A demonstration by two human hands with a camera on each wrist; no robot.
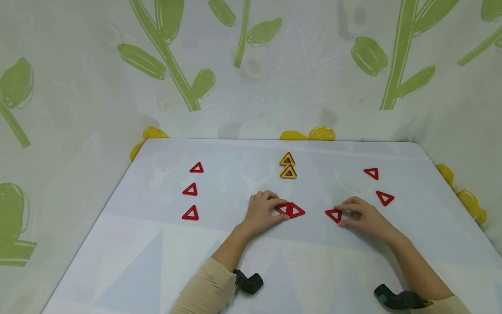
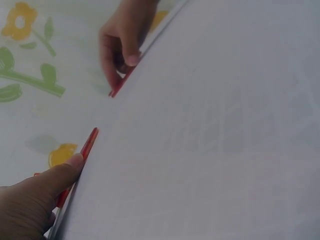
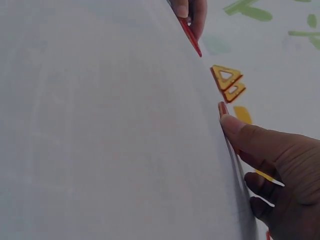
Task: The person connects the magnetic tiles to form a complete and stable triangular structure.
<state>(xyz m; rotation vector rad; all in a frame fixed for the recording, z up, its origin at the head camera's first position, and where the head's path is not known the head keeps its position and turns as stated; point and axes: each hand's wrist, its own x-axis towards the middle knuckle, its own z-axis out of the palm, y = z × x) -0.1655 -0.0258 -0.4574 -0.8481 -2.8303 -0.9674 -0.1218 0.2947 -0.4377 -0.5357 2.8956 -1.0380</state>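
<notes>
Hands (image 1: 262, 212) (image 1: 360, 216) on red triangles (image 1: 290, 210)

1. Tabletop (image 1: 129, 244): pale blue-grey cover with faint white deer prints and light blue triangle shapes near the front edge.
2. Backdrop (image 1: 313, 65): white cloth hung behind and along both sides of the tabletop, printed with green stems and leaves.
3. Yellow flower prints (image 1: 307, 134) show where the cloth meets the far edge.
4. Light: even, soft, weak shadows.

A pale table (image 1: 157, 244) bears red triangles (image 1: 190, 189) and yellow triangles (image 1: 288, 165).
</notes>
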